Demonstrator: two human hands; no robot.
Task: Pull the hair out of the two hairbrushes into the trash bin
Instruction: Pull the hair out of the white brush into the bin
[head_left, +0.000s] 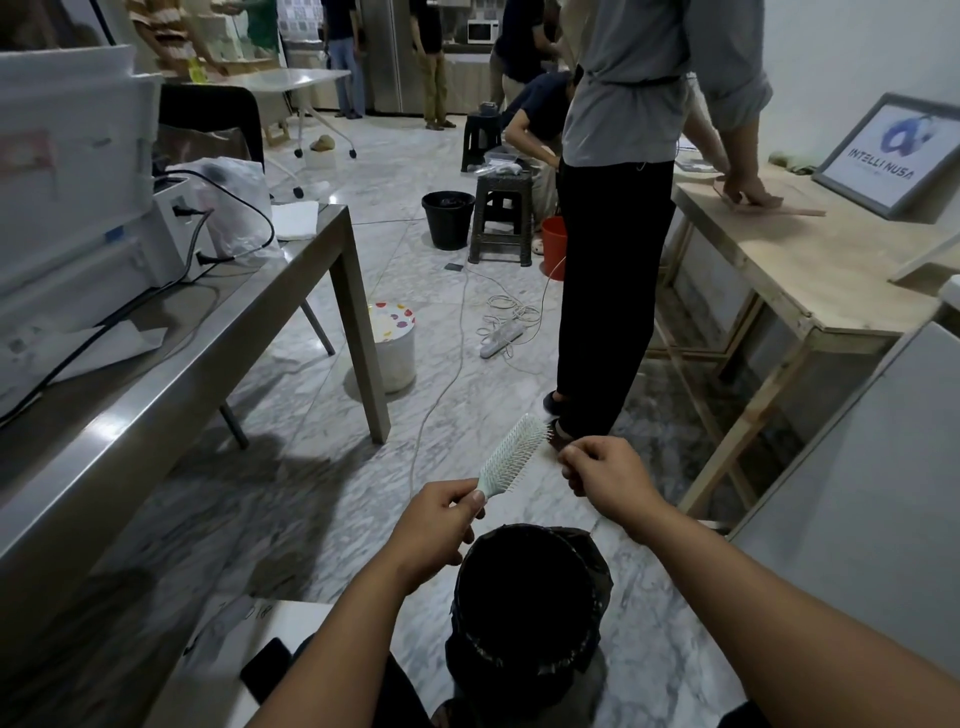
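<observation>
My left hand (441, 519) grips the handle of a pale mint hairbrush (514, 452), whose bristled head points up and to the right. My right hand (602, 475) is just right of the brush tip with thumb and fingers pinched together; any hair between them is too fine to see. Below both hands stands the trash bin (524, 603), lined with a black bag, its mouth open and dark inside. A second hairbrush is not in view.
A steel table (171, 374) with a printer and cables runs along the left. A person in black trousers (608, 291) stands just ahead, beside a wooden bench (810, 270). A white bucket (395, 348), power strip and cords lie on the marble floor.
</observation>
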